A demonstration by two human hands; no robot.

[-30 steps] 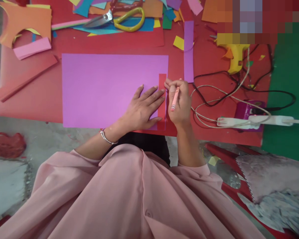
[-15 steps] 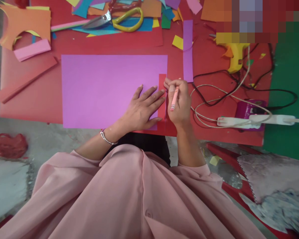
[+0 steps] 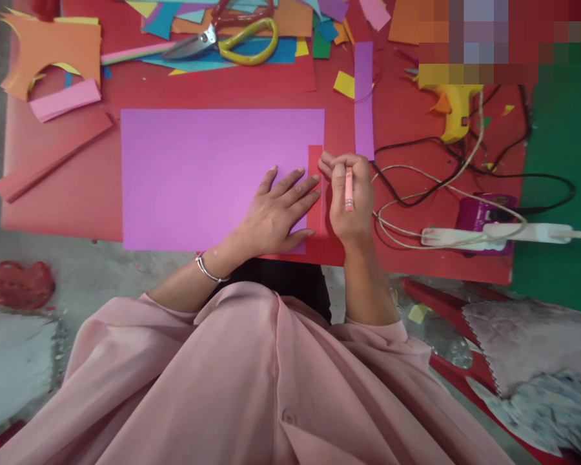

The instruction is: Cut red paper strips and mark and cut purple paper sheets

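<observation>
A large purple sheet of paper (image 3: 188, 174) lies flat on the red table. Over its right edge rests a narrow red paper strip (image 3: 314, 158), set upright along that edge. My left hand (image 3: 281, 210) is spread flat, palm down, with its fingertips on the strip and the rest on the purple sheet. Just right of the strip, my right hand (image 3: 351, 200) is closed around a pink pencil (image 3: 349, 190), eraser end toward me. The pencil's tip is hidden behind my fingers.
Scissors (image 3: 223, 42) with red and yellow handles lie on coloured paper scraps at the back. A purple strip (image 3: 364, 103) is beyond my right hand. Rightward are a yellow glue gun (image 3: 458, 113), tangled cords and a white power strip (image 3: 494, 236). A folded red strip (image 3: 53, 158) lies left.
My right hand has shifted slightly and the pencil has turned more upright in it, its eraser end now further right. My left hand stays in place on the strip.
</observation>
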